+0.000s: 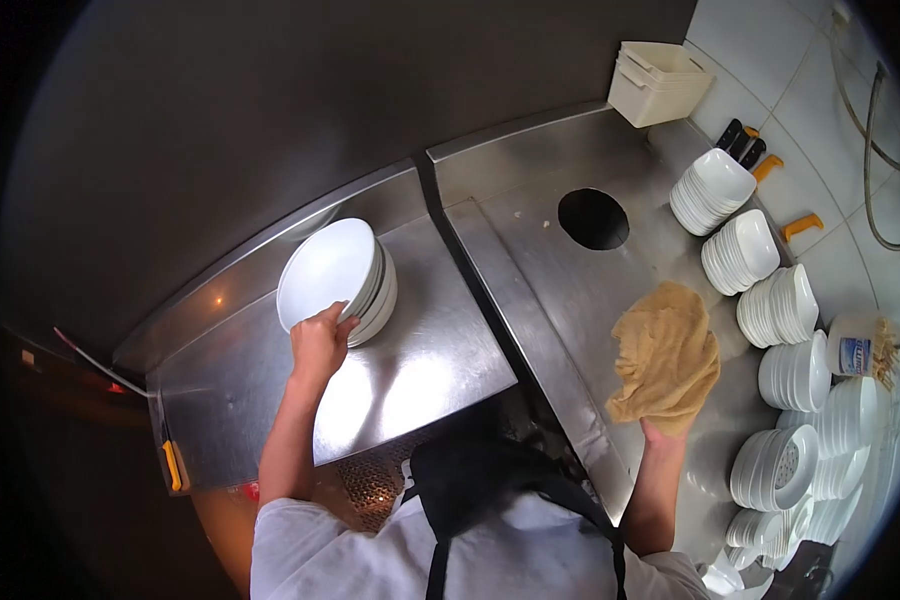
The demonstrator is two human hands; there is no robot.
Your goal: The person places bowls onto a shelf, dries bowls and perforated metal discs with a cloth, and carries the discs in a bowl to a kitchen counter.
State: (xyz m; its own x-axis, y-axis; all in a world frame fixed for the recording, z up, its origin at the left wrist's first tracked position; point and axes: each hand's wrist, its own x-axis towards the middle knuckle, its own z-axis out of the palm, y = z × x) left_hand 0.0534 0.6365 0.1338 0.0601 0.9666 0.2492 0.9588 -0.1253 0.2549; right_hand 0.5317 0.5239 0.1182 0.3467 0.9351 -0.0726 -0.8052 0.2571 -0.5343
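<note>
A black cloth apron (490,465) is worn over a white short-sleeved shirt (320,555). The rim of a stack of smooth white round bowls (325,268) is gripped by the left hand (320,342), with the thumb and fingers closed on it. The stack is held tilted over the left worktop (430,340), a flat sheet of brushed, glossy steel; whether its base is supported there cannot be told.

A tan cloth (667,355), soft, fuzzy and deeply crumpled, is held by the right hand (664,430) above the right steel counter (530,290). The fingers are covered by the fabric, so how tightly they are closed cannot be told. The two steel surfaces are separated by a narrow dark gap (470,285). Beyond the cloth, a round dark opening (594,219) is cut into the counter.

Along the counter's right side, glossy round-cornered square dishes (722,178) are nested in leaning stacks, and round white dishes (770,470) are piled near a labelled plastic tub (852,348). Farther off, ribbed-looking cream plastic bins (660,90) are nested near black knife handles (738,142), beside a wall of smooth pale tiles (780,120).
</note>
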